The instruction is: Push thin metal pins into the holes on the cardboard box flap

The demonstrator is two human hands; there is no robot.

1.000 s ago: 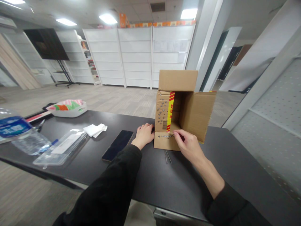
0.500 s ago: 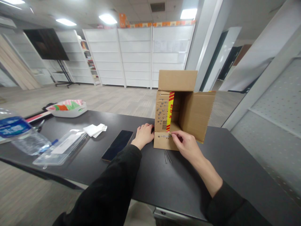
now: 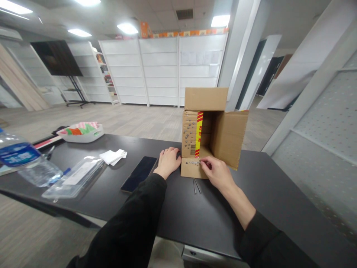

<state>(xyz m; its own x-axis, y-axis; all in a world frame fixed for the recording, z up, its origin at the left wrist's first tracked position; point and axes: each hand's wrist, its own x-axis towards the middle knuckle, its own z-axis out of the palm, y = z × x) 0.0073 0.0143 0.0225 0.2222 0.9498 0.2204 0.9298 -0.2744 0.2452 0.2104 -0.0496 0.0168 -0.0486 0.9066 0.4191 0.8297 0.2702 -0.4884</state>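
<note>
An open cardboard box [image 3: 231,137] stands on the black table with its opening facing me. Grey metal heads dot its left flap [image 3: 186,128], and a row of them runs along the lower flap [image 3: 189,172]. My right hand [image 3: 219,173] is pinched at the right end of that row; whatever its fingertips hold is hidden. Beside the box's left side, my left hand [image 3: 169,162] lies on the table, fingers stretched out towards the cardboard. Two long nails or screws [image 3: 197,186] lie on the table in front of the lower flap.
Left of my left hand lies a black phone [image 3: 139,173]. Farther left are folded white tissues [image 3: 113,157], a clear plastic case [image 3: 75,176], a water bottle [image 3: 28,160] and a white basket [image 3: 80,136] with colourful cloth. White shelving [image 3: 158,70] stands behind.
The view has shifted slightly, so the box and both hands appear a little farther left. My right hand stays pinched at the lower flap; my left hand stays beside the box.
</note>
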